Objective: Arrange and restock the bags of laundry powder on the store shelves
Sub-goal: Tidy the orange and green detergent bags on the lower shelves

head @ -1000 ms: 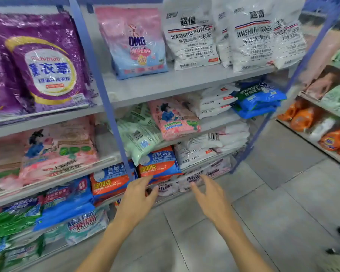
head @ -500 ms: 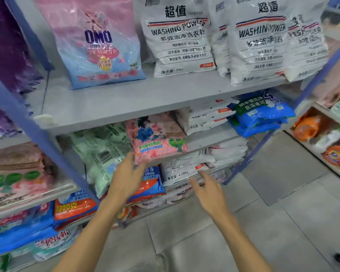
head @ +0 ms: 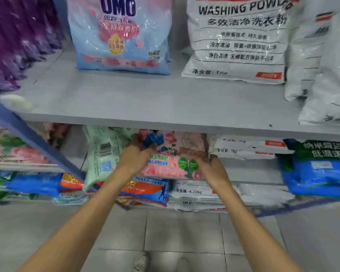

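Pink bag point(head: 175, 154) lies on the middle shelf point(head: 249, 170), held at both ends. The left hand point(head: 133, 158) curls over its 10 o'clock corner and the right hand point(head: 212, 169) clasps its 4 o'clock corner. A green bag point(head: 104, 154) leans at 9 o'clock and white bags point(head: 243, 150) are stacked at 3 o'clock. This looks like the start of straightening or pulling it out. The next move calls for a level draw, clear of the green bag and the upper shelf point(head: 145, 99).

The grey shelf point(head: 145, 99) looks matt and smooth. Toward its right end the white washing-powder bag point(head: 236, 42) is glossy, crinkled plastic film (light glints off its creases), like the OMO bag point(head: 122, 36) beside it. The pink bag point(head: 173, 166) under the front edge has a softer sheen.
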Motion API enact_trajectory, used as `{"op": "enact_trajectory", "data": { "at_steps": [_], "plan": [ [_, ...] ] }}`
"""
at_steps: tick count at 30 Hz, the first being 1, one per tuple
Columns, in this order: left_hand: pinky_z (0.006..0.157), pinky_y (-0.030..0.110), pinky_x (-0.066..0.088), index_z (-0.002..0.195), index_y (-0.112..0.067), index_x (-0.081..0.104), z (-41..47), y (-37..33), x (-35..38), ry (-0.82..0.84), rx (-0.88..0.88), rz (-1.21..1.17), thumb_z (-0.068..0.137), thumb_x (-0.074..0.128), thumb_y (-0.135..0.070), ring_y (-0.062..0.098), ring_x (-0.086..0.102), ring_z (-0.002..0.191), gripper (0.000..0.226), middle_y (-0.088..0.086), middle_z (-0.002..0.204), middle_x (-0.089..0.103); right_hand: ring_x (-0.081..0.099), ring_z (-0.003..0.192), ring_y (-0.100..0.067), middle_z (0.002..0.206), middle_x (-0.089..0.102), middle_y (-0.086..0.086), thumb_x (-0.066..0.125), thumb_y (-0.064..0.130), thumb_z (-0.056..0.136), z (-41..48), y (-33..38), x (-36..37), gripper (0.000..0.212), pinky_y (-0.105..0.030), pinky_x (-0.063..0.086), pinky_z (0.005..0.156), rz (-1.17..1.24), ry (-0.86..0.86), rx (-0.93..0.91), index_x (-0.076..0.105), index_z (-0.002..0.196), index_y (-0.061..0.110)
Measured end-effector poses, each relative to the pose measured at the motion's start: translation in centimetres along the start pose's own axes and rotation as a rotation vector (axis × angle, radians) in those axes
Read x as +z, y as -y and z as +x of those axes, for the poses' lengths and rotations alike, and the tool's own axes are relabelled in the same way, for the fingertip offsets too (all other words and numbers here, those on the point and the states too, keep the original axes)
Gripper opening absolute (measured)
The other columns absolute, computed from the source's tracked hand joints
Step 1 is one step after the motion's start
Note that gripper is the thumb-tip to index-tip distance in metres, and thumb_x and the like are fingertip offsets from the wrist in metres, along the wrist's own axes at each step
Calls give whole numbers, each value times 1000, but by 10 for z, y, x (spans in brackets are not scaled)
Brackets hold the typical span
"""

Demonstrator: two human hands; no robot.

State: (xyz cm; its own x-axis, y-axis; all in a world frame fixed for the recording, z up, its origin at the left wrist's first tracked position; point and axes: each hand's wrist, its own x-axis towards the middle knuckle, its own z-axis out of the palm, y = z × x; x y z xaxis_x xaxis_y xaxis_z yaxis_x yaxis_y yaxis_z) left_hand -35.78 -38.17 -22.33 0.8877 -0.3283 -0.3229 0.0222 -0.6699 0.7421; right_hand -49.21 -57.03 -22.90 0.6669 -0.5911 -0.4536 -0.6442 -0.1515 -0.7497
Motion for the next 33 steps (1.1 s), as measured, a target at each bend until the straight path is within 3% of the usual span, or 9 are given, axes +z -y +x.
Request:
{"op": "enact_trajectory", "data": {
  "at_steps": [2,6,11,16,18,22,27,30,33],
  "plan": [
    [64,24,42,115,-28,45,7,4,10,-44,-5,-45,97,62,-48,15,60,74,32,0,90,65,65,55,-6,82,76,-5,64,29,99,22,-2,8,19,-17,50,53,88,89,-19,65,83,19],
    [59,27,38,97,-29,53,14,16,26,-148,-42,-126,86,67,-63,21,61,70,38,-3,76,64,76,71,-22,85,79,0,76,49,75,61,-29,30,32,-36,57,63,282,87,-14,75,96,25],
    [55,20,41,96,-36,69,17,20,34,-160,-11,-224,76,79,-60,-7,54,46,32,-24,74,73,79,80,-23,87,81,-2,91,39,72,81,-43,35,34,-42,61,76,445,125,25,78,95,18],
    [72,9,51,105,-23,74,23,25,33,-139,1,-455,75,88,-29,-7,72,83,34,-20,91,78,78,83,-33,91,80,-11,99,41,55,88,-35,28,64,-54,63,80,475,233,122,76,106,12],
    [88,19,54,106,-19,74,21,27,29,-118,-42,-494,71,91,-25,2,74,91,39,-14,94,79,78,85,-35,94,79,-16,98,39,53,91,-29,24,72,-49,63,76,478,336,167,73,113,6],
    [100,46,53,129,-11,63,3,32,14,-17,-205,-404,53,98,-46,26,71,107,91,2,117,75,75,76,-30,94,79,-14,79,26,81,89,-32,9,34,-41,62,79,633,469,69,74,112,12],
    [67,32,63,95,-3,74,-17,42,33,233,-353,-738,82,77,-30,25,74,68,29,10,82,77,76,87,-30,102,78,-15,73,10,77,72,-53,-2,38,-40,63,82,693,566,39,73,114,5],
    [76,33,62,102,-10,77,-22,58,44,245,-344,-799,81,76,-30,24,76,81,29,9,98,79,77,83,-32,96,78,-18,69,10,76,65,-58,-2,25,-40,64,71,769,555,110,79,98,4],
    [76,32,63,107,-11,77,-38,66,45,264,-288,-743,75,78,-21,25,77,91,33,10,107,78,76,89,-36,104,77,-21,67,25,84,59,-59,2,25,-49,64,79,800,559,135,83,90,7]
  ]
}}
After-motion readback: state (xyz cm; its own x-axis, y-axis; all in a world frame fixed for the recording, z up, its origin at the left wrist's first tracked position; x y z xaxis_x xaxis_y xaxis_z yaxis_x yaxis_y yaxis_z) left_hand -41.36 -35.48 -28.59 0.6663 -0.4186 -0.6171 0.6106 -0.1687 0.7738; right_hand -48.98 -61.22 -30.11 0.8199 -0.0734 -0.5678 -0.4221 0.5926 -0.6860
